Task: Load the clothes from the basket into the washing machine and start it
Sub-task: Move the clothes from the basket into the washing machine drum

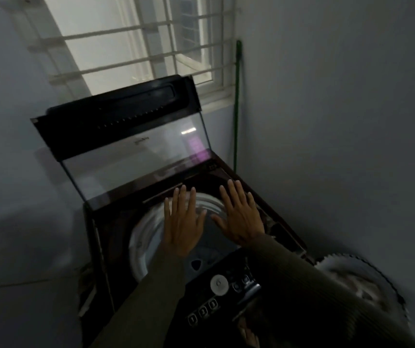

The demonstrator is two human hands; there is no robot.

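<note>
A window (116,18) with white bars (136,28), some level and some upright, is set in the pale back wall (8,116), and dim daylight comes through it. In the corner to its right, a thin green pole (236,104) stands upright beside the pale side wall (339,121). At the lower left there is grey floor (20,320).

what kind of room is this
Probably a home laundry corner: a top-loading washing machine with its glass lid raised stands where two plain walls meet, below a barred window, with what looks like a laundry basket beside it.
</note>
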